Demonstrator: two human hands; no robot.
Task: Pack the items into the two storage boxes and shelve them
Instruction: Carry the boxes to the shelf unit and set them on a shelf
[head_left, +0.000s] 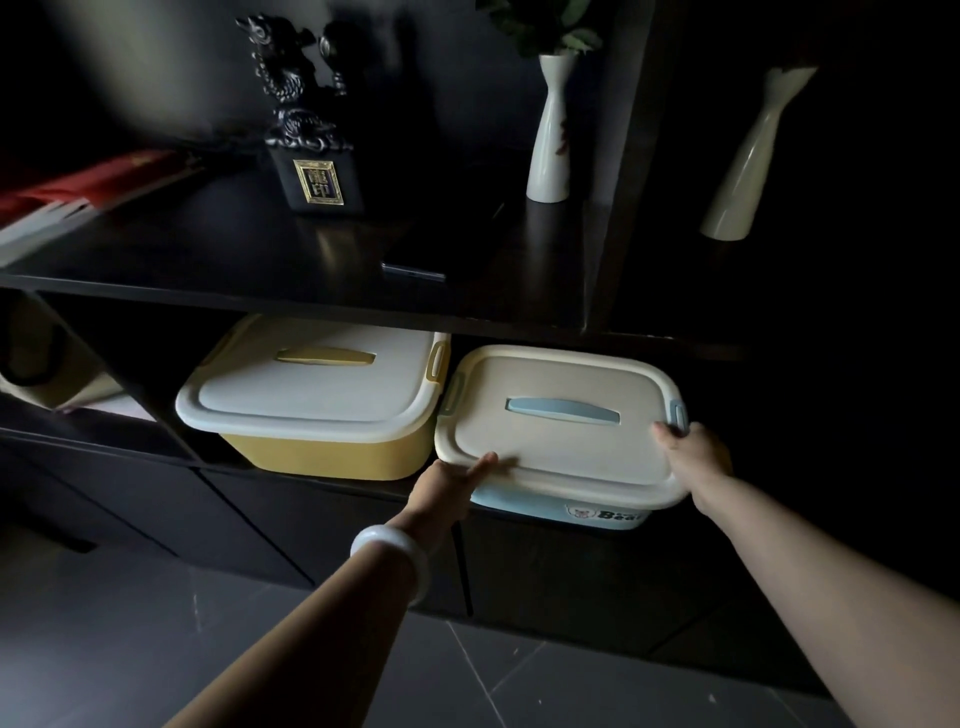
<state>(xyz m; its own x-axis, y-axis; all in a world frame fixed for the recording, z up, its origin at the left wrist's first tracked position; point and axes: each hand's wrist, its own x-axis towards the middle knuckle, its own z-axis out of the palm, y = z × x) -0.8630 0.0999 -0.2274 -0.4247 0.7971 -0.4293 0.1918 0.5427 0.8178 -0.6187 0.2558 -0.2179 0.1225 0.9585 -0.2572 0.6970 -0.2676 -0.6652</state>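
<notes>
Landmark: dark wooden shelf unit (311, 296), lower open compartment.

Blue plastic storage box with cream lid (558, 431) sits in the right part of that compartment, front edge overhanging the shelf lip toward the camera. Long axis runs left–right, slightly skewed; the pale blue lid handle (563, 411) lies along that axis. Printed front face points at the camera. Lid on.

Yellow plastic storage box with cream lid (311, 395) sits just left of the blue box, deeper in the same compartment, sides near or touching; contact cannot be confirmed. Long axis also left–right, yellow lid handle (327, 356) along it. Lid on.

Left hand (452, 483): at the near-left corner of the blue box, thumb lying on the lid rim, remaining fingers hidden under the box edge. A white bangle (389, 558) is on that wrist.

Right hand (693, 457): grips the box's right end by the blue side latch (678, 413), fingers curled round the rim.

On the shelf board above: black ornamental figure on a square base (311, 130), white ceramic vase (550, 135), red booklets (78, 192) at far left.
</notes>
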